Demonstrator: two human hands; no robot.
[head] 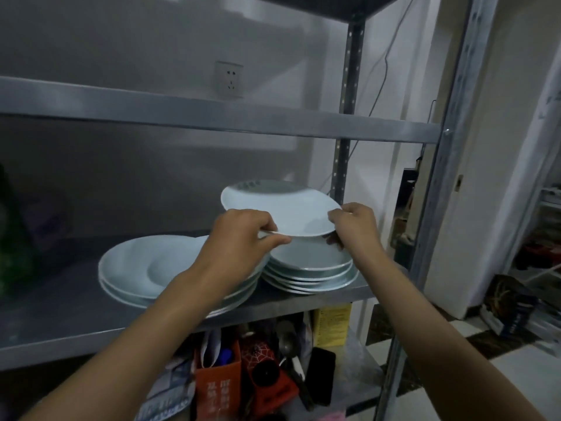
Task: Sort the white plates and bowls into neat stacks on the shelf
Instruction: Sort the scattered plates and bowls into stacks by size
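My left hand and right hand pinched a tilted plate by its near rim above the right stack on the shelf; a slack pinch risked dropping it, chipping plates below.

Plate between both hands, apparently

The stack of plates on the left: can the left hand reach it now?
Probably not at once. The left hand and the right hand both hold the raised plate. The left stack lies uncovered just under the left forearm, so it is close once that hand is free.
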